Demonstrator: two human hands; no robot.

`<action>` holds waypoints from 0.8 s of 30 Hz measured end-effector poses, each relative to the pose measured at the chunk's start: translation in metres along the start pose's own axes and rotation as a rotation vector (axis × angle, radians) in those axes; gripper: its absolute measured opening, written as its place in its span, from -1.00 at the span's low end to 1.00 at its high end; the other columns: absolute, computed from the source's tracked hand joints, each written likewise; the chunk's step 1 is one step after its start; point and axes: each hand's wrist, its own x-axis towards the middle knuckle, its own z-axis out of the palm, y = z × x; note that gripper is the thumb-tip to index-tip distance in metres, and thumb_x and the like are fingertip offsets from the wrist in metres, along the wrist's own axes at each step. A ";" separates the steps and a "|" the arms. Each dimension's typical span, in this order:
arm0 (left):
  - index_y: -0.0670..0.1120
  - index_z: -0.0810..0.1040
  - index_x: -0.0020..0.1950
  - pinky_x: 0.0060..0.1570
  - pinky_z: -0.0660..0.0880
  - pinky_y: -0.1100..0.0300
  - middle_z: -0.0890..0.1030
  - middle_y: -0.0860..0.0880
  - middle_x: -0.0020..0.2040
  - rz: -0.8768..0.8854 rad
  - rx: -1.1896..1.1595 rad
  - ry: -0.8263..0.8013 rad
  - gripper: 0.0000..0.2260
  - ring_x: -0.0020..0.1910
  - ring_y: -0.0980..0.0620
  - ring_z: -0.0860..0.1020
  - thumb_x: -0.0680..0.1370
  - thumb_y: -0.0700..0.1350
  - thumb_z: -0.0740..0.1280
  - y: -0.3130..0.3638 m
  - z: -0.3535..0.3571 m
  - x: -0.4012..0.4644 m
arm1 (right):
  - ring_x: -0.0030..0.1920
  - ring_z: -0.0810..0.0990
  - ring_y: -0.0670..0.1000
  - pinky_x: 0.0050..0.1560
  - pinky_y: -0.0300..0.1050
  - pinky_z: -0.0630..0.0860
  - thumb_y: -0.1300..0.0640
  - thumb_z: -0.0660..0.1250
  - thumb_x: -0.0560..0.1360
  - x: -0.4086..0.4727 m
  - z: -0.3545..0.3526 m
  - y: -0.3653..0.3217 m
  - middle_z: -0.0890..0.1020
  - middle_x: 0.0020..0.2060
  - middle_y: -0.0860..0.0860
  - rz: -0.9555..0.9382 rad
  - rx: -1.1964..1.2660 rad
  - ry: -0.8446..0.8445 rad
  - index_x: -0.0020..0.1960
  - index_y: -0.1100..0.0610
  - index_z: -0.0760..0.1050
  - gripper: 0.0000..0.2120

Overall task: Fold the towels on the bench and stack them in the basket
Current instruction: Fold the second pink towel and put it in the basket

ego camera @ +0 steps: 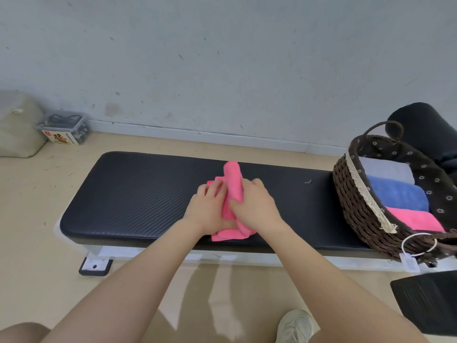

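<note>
Pink towel (232,189) mid-bench (138,194), gripped by left hand (210,206) and right hand (254,204).

Your hands cover the middle of the pink towel (232,184), so you cannot tell how its folds lie beneath them. Your left hand (210,209) sits partly under the towel's edge. The basket (351,194) is cut off by the right edge, and its wall hides the lower parts of the towels inside. The print on the box (63,131) at far left is too small to read. Your shoe (294,326) is cut off at the bottom edge.
</note>
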 end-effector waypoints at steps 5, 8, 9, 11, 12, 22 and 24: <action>-0.14 0.52 0.19 0.00 0.38 0.23 0.50 -0.07 0.20 0.040 -0.506 0.156 -0.71 0.03 0.06 0.45 0.53 -0.33 0.18 -0.030 -0.017 -0.019 | -0.05 0.45 0.14 -0.09 -0.06 0.36 -0.03 0.15 0.56 -0.001 0.018 -0.033 0.42 0.06 0.11 -0.057 -0.060 -0.055 0.11 0.23 0.39 -0.68; -0.12 0.50 0.21 0.11 0.46 0.11 0.56 -0.09 0.17 -0.131 -0.769 0.238 -0.69 0.08 -0.04 0.54 0.60 -0.29 0.05 -0.048 -0.018 -0.024 | -0.11 0.38 0.11 -0.10 -0.08 0.32 0.15 0.07 0.59 0.001 0.029 -0.043 0.42 0.15 0.18 -0.055 -0.089 -0.137 0.17 0.28 0.37 -0.74; -0.11 0.44 0.30 0.19 0.46 0.06 0.53 -0.08 0.24 -0.172 -0.893 0.235 -0.68 0.12 -0.03 0.54 0.62 -0.26 0.03 -0.051 -0.018 -0.024 | -0.10 0.40 0.12 -0.10 -0.07 0.33 0.22 0.06 0.58 0.002 0.030 -0.042 0.39 0.19 0.19 -0.035 -0.111 -0.161 0.21 0.29 0.35 -0.74; -0.09 0.31 0.42 0.29 0.39 0.06 0.44 -0.03 0.35 -0.178 -0.887 0.241 -0.66 0.22 -0.01 0.49 0.64 -0.17 0.05 -0.053 -0.019 -0.022 | -0.01 0.48 0.18 -0.08 -0.04 0.38 0.28 0.07 0.56 0.007 0.031 -0.040 0.34 0.25 0.18 -0.014 -0.176 -0.204 0.28 0.27 0.32 -0.70; -0.09 0.27 0.45 0.34 0.32 0.12 0.39 0.00 0.38 -0.153 -0.786 0.236 -0.64 0.29 0.01 0.44 0.64 -0.13 0.09 -0.052 -0.021 -0.018 | 0.04 0.50 0.20 -0.04 -0.02 0.40 0.26 0.07 0.57 0.009 0.031 -0.038 0.33 0.27 0.18 -0.021 -0.207 -0.222 0.31 0.26 0.31 -0.68; -0.04 0.07 0.53 0.38 0.19 0.15 0.23 -0.02 0.50 0.056 -0.230 -0.210 -0.42 0.45 -0.01 0.25 0.58 0.05 0.22 -0.037 -0.044 0.035 | 0.32 0.18 0.10 0.24 0.09 0.38 -0.14 0.29 0.49 0.001 0.022 -0.003 0.22 0.34 -0.01 -0.106 -0.228 -0.207 0.34 -0.18 0.39 -0.57; -0.06 0.22 0.48 0.31 0.29 0.14 0.37 -0.02 0.42 0.052 -0.270 -0.228 -0.43 0.35 0.00 0.37 0.54 0.07 0.29 -0.038 -0.046 0.035 | 0.31 0.23 0.09 0.25 0.08 0.40 -0.09 0.34 0.47 -0.002 0.020 0.003 0.20 0.35 -0.02 -0.127 -0.149 -0.235 0.32 -0.15 0.42 -0.57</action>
